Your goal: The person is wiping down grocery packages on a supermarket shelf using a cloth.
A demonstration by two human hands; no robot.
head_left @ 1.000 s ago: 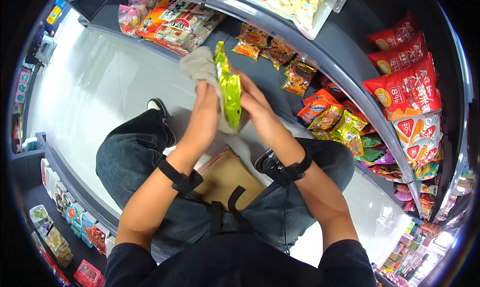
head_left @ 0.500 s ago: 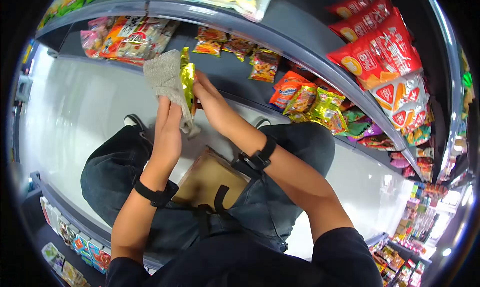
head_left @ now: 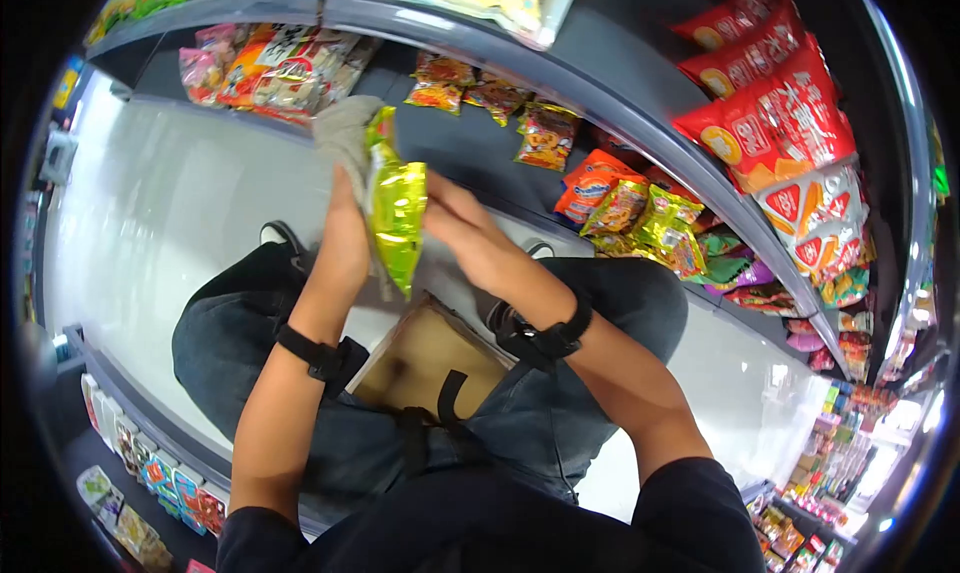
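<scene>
- While both forearms reach forward above the knees, the left hand point(head_left: 345, 235) grips a grey cloth point(head_left: 343, 131), fingers closed on it.
- Fingers of the right hand point(head_left: 462, 235) clamp the green packet point(head_left: 397, 205), held upright between both hands, touching the cloth.

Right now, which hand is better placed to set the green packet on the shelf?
Right, probably: the right hand holds the green packet on the side towards the shelf, while the left hand holds the grey cloth against it.

The person wears a black short-sleeved top point(head_left: 480, 528), black wrist straps point(head_left: 312, 355), dark jeans point(head_left: 228, 318) and black shoes point(head_left: 280, 236).
</scene>
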